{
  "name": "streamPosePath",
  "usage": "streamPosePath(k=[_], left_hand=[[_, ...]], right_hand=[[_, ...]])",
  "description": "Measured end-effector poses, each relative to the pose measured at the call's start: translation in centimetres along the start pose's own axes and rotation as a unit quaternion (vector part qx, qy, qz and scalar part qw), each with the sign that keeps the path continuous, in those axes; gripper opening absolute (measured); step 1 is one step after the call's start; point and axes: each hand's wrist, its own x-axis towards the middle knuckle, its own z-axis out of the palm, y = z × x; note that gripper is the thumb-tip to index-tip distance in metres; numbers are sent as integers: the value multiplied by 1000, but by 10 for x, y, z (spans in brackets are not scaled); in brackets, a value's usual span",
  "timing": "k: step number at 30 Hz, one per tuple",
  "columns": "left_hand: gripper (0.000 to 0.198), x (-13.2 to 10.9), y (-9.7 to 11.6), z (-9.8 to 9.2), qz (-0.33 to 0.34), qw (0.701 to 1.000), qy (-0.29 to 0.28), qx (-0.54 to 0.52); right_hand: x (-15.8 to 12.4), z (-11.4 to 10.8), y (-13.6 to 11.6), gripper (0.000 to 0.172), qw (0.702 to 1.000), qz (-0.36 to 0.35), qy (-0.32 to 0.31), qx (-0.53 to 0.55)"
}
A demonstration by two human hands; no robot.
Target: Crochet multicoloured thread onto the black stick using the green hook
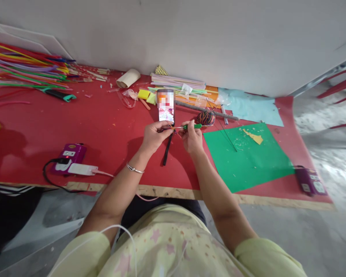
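Left hand [156, 137] pinching small yarn piece [174, 131]; right hand [192, 141] gripping green-handled hook [198, 126], tip at yarn. Multicoloured yarn ball [205, 118] near right hand, lit phone [166, 108] just ahead.

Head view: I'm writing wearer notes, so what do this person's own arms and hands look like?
The left hand and right hand are gloveless. Both sleeves are short and pale yellow. A silvery bangle circles the left wrist; the right shows none. A thin white cable crosses the left sleeve.
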Motion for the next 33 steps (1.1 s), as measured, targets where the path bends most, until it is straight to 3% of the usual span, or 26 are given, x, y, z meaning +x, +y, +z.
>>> streamPosePath(k=[8, 13, 16, 20, 24, 33], left_hand=[[32, -1, -4, -3, 77, 988, 23, 131], [33, 0, -7, -5, 97, 983, 59, 143], [36, 0, -8, -2, 95, 987, 67, 115], [42, -2, -3, 7, 17, 995, 86, -49], [50, -4, 4, 12, -88, 974, 71, -197], [44, -1, 5, 5, -142, 953, 6, -266]], right_hand=[[-5, -6, 2, 41, 987, -111, -27, -115], [-16, -6, -10, 21, 951, -197, -87, -222], [-23, -1, -12, 20, 921, -244, -109, -283], [-31, 7, -4, 24, 917, -273, -89, -278], [-33, 8, 6, 26, 916, -277, -89, -276], [-41, 6, -1, 32, 936, -193, -68, -287]])
